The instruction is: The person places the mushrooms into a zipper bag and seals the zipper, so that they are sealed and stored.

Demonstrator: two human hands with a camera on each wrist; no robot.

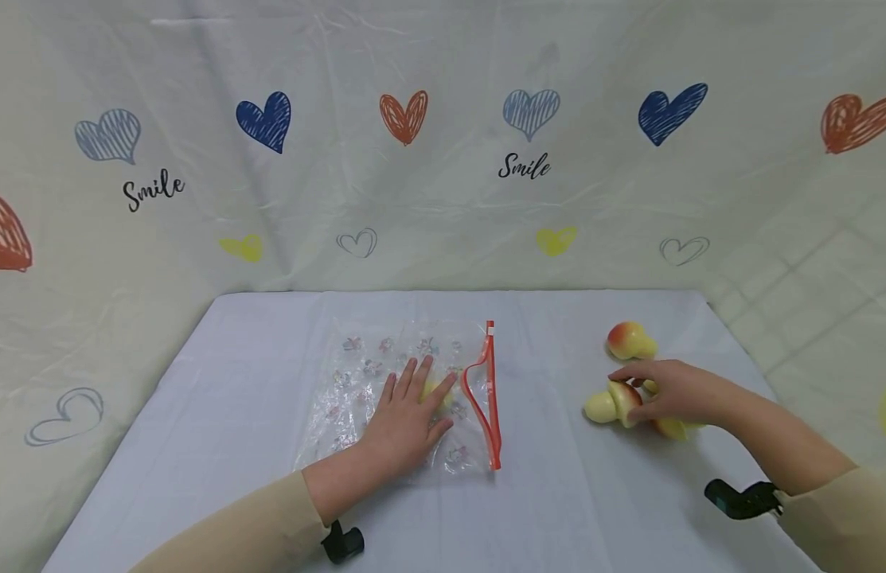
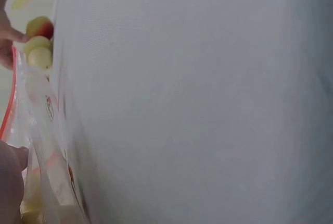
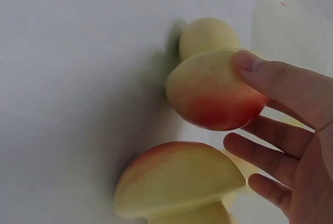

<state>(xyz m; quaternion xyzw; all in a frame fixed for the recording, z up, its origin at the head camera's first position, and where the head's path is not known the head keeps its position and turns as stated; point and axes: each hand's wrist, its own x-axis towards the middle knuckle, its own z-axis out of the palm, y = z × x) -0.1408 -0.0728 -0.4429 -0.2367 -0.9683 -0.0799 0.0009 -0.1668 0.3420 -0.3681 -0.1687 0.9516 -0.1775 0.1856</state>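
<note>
A clear zip bag point(image 1: 324, 426) with small printed figures lies flat, its red zip edge point(image 1: 494, 398) facing right and bowed partly apart. My left hand point(image 1: 405, 422) rests on it with fingers straight and spread. A yellowish piece point(image 1: 435, 393) shows through the plastic beneath those fingers. At the right, my right hand point(image 1: 675, 390) pinches a yellow-and-red toy mushroom point(image 3: 213, 96) by its cap, thumb on one side and fingers on the other; its pale stem points left. Beside it lies another toy mushroom point(image 3: 177, 179), partly covered by the hand in the head view.
One more toy mushroom point(image 1: 629, 341) lies farther back, beyond the right hand. A white cloth point(image 1: 543, 509) covers the table, and a hanging sheet point(image 1: 443, 191) printed with hearts stands behind its back edge.
</note>
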